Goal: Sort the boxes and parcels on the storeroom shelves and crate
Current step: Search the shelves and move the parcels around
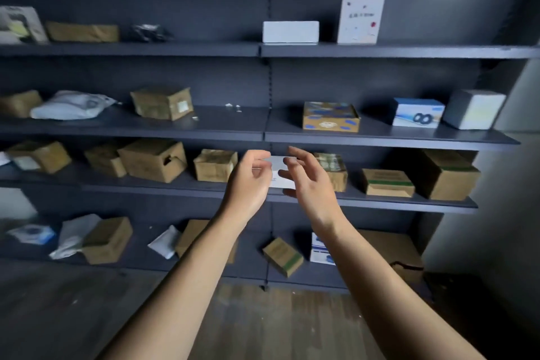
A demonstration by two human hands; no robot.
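A small white box (279, 172) is in front of the third shelf (163, 188), between my two hands. My left hand (248, 181) has its fingers curled over the box's upper left edge and pinches it. My right hand (309, 178) is at the box's right side with its fingers spread and relaxed; the thumb lies below the box. The hands hide most of the box. Brown cardboard boxes (214, 165) (333, 169) stand on the same shelf to either side.
Dark shelving fills the wall. White boxes (290, 31) sit on the top shelf. A patterned box (330, 117), a blue box (418, 112) and a white parcel bag (70, 105) lie on the second shelf. Several cartons and bags lie on the bottom shelf (146, 260). Below is wooden floor (263, 321).
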